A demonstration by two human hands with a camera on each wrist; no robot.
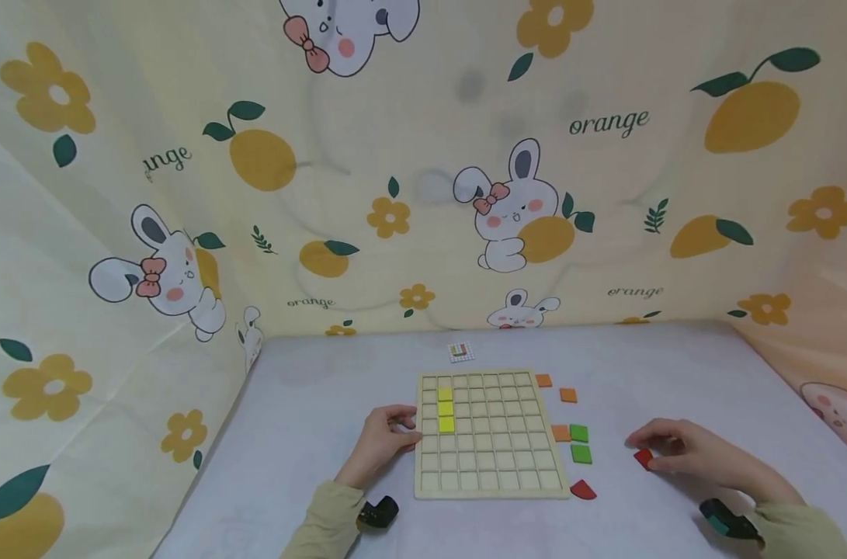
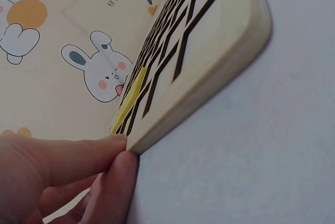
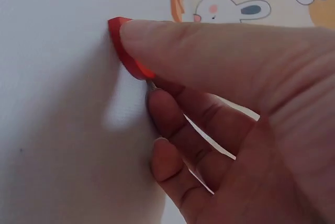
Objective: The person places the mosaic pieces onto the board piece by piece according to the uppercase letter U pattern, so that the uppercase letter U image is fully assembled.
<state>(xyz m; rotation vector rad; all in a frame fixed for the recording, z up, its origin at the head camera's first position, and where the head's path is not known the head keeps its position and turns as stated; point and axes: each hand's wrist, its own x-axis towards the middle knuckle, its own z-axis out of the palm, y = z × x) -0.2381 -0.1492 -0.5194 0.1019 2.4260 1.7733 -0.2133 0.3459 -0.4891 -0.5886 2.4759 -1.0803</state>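
Observation:
A wooden grid board [image 1: 489,494] lies on the table, three yellow tiles [image 1: 446,409] set in a column near its left side. At the board's left edge is my left hand [image 1: 381,439], gripping the rim with thumb and fingers; the left wrist view shows the fingertips [image 2: 121,143] right at that edge. Out to the right, my right hand [image 1: 695,454] pinches a red tile [image 3: 121,43] with one curved side, close over the table, the thumb covering part of it. Another red tile [image 1: 583,490], shaped like a quarter circle, lies by the board's lower right corner.
Orange tiles [image 1: 568,395] and two green tiles [image 1: 581,454] lie along the board's right side. Behind the board is a small printed card [image 1: 460,352] with a coloured pattern. A patterned cloth [image 1: 395,256] rises at the back and sides of the white table [image 1: 311,388].

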